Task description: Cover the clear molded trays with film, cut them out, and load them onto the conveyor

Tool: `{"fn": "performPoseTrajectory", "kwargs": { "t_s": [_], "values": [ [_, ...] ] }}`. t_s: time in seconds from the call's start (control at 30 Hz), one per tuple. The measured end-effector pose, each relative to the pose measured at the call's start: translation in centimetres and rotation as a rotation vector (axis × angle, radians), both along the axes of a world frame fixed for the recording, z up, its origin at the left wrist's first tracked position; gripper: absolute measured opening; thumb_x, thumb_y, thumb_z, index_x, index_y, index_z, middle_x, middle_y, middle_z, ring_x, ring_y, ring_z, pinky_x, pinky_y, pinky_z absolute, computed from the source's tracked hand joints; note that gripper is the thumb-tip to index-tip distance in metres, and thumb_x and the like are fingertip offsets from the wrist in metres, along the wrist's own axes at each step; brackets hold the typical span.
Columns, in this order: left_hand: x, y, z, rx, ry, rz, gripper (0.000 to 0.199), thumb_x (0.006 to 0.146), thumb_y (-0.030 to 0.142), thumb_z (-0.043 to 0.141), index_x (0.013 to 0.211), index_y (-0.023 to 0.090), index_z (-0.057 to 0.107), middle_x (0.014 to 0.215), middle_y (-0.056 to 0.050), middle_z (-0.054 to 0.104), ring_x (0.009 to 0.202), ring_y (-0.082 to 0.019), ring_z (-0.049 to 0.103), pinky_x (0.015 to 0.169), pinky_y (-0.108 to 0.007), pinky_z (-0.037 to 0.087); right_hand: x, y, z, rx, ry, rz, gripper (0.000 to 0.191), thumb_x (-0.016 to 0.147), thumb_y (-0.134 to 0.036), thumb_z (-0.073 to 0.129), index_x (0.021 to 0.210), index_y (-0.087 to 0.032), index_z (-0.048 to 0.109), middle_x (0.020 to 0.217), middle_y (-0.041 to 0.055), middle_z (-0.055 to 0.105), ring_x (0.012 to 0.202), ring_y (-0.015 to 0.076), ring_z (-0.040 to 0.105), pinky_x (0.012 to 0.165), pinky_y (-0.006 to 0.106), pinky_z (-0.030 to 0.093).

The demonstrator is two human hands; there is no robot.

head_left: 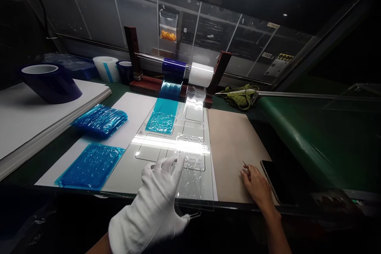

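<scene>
My left hand [157,202], in a white glove, is over the near end of a clear film strip [193,174]. Its index finger stretches along the film and the thumb stands apart, near the table's front edge. Whether it presses on the film I cannot tell. On the brown board [235,143] rests my bare right hand [257,186], its fingers pinched round a thin pointed tool [245,165] whose exact kind does not show. Below the film lies a sheet with printed rounded outlines [151,147]. A teal film piece [162,117] covers its upper part.
A wooden stand holds a blue film roll [174,69] and a clear film roll [201,74]. Blue film stacks [89,166] lie at left, beside a paper pile [18,127] bearing a large roll [50,83]. A phone [272,178] lies right of my right hand.
</scene>
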State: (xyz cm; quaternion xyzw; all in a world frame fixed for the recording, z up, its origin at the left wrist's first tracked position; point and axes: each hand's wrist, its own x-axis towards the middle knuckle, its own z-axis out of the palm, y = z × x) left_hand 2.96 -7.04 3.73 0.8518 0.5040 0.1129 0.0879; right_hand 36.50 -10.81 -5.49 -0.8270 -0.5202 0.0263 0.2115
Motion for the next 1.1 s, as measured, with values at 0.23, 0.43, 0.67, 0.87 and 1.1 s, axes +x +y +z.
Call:
{"fn": "performPoseTrajectory", "kwargs": {
  "t_s": [0.23,0.43,0.67,0.87,1.1],
  "values": [
    [2.2,1.3,-2.1,0.212,0.148,0.251,0.111,0.054,0.048,0.071,0.147,0.009,0.024,0.136,-0.026,0.039,0.113,-0.043,0.042,0.092,-0.057,0.034,-9.7,-3.0,1.9,0.167,-0.118,0.238,0.089,0.08,-0.057,0.059,0.149,-0.014,0.024,0.141,0.0184,0.046,0.124,0.0391,0.049,0.093,0.056,0.05],
    [3.8,2.3,-2.7,0.225,0.141,0.329,0.106,0.057,0.048,0.069,0.146,0.008,0.028,0.135,-0.024,0.042,0.106,-0.04,0.046,0.086,-0.056,0.036,-20.3,-1.7,2.3,0.308,-0.093,0.37,0.099,0.08,-0.046,0.059,0.152,-0.005,0.005,0.15,0.0226,0.033,0.133,0.041,0.039,0.101,0.063,0.041],
    [4.5,3.6,-2.9,0.283,0.048,0.402,0.094,0.074,0.06,0.051,0.145,0.003,0.027,0.128,-0.026,0.046,0.102,-0.04,0.048,0.084,-0.059,0.036,-22.1,1.3,0.9,0.339,-0.15,0.323,0.083,0.084,-0.027,0.043,0.149,0.004,0.003,0.15,0.0277,0.028,0.136,0.0399,0.034,0.104,0.066,0.035],
    [4.2,5.5,-3.5,0.285,-0.02,0.425,0.117,0.067,0.065,0.058,0.148,0.002,0.003,0.141,-0.027,0.038,0.111,-0.04,0.047,0.083,-0.056,0.041,-19.2,4.7,2.0,0.363,-0.139,0.52,0.095,0.077,-0.031,0.055,0.148,0.004,0.002,0.146,0.0304,0.033,0.136,0.0418,0.033,0.105,0.069,0.031],
    [-0.4,7.0,-5.8,0.235,-0.163,0.542,0.137,0.054,0.083,0.058,0.148,0.009,-0.009,0.141,-0.028,0.034,0.117,-0.044,0.046,0.088,-0.058,0.043,-9.6,13.4,4.4,0.149,-0.149,0.813,0.109,0.075,-0.031,0.066,0.15,-0.007,-0.008,0.149,0.0259,0.03,0.14,0.0397,0.025,0.11,0.062,0.028]
  ]
}}
